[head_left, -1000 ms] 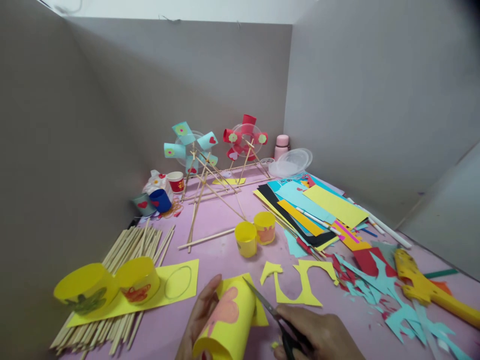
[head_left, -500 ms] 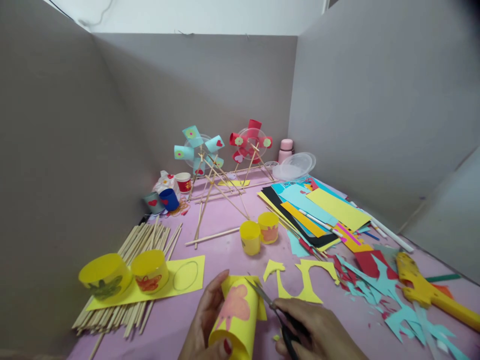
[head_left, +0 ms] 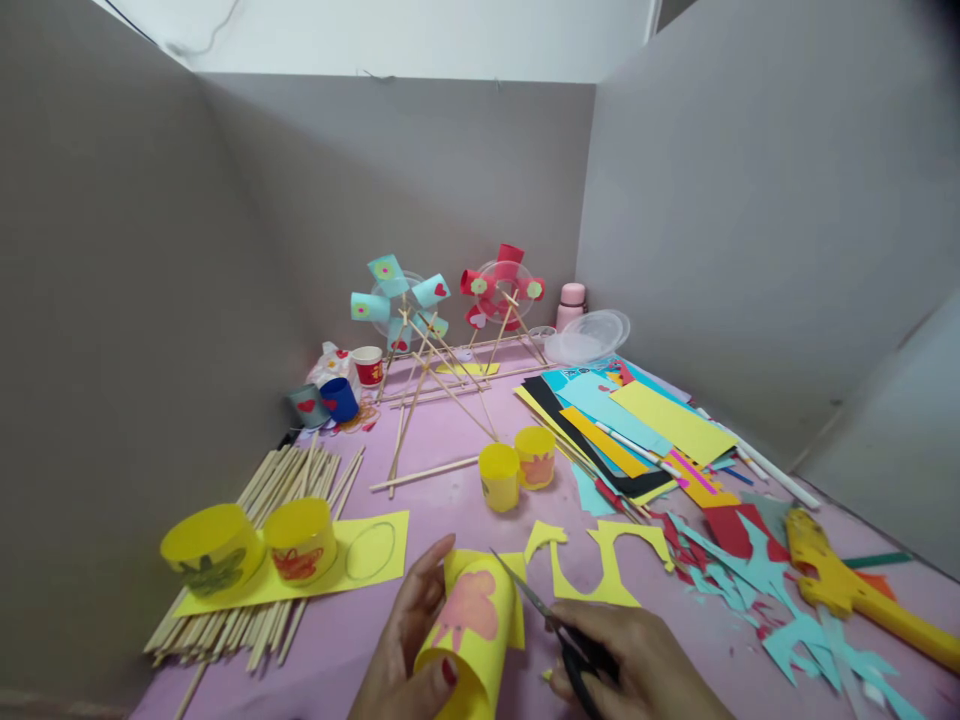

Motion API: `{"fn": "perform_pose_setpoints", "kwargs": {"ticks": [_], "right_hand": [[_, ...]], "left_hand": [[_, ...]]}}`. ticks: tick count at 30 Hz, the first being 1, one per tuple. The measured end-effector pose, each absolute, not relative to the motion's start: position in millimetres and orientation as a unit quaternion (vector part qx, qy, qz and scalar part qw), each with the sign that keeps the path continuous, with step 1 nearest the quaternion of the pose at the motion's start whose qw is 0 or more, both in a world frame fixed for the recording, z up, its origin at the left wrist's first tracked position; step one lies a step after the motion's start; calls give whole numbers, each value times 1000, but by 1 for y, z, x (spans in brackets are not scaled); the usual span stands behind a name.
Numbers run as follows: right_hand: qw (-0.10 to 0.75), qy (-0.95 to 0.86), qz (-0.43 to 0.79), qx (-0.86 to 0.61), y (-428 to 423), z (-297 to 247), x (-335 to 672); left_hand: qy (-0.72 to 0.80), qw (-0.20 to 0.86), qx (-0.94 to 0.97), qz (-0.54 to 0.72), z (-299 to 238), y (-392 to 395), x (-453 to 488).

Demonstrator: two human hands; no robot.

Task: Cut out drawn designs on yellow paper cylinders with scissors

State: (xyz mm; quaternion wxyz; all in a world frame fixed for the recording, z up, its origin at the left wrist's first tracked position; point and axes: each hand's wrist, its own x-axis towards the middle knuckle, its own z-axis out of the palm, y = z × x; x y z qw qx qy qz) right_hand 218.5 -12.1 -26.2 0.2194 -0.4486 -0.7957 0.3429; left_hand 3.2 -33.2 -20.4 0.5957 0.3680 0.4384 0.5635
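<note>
My left hand [head_left: 409, 650] is closed around a curled yellow paper strip [head_left: 474, 630] with a pink shape drawn on it, held as a roll near the bottom middle. My right hand [head_left: 637, 670] grips black-handled scissors [head_left: 544, 615], whose blades point up-left and touch the strip's upper right edge. Yellow paper offcuts [head_left: 604, 570] lie just beyond the scissors on the pink table [head_left: 450, 500].
Two yellow paper rings [head_left: 247, 545] stand on a yellow sheet over a pile of wooden sticks [head_left: 277, 500] at the left. Two small yellow cups [head_left: 516, 470], coloured paper sheets [head_left: 630, 430], a yellow glue gun [head_left: 847, 590] and two stick-and-cup wheels [head_left: 450, 310] lie farther out. Grey partitions surround the table.
The view shifted slightly right and down. The left hand turned the yellow roll a little, and the scissors stayed against its edge.
</note>
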Motion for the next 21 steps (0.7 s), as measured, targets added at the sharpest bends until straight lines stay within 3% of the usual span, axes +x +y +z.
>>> {"fn": "perform_pose_setpoints", "kwargs": {"ticks": [8,21], "right_hand": [[179,-804,338,-455,-11,-13,215],[182,-810,331,-448,-12,-21,221]], "left_hand": [[454,577,381,562,-13,-34,1],[457,618,408,492,-15,-38,-4]]}}
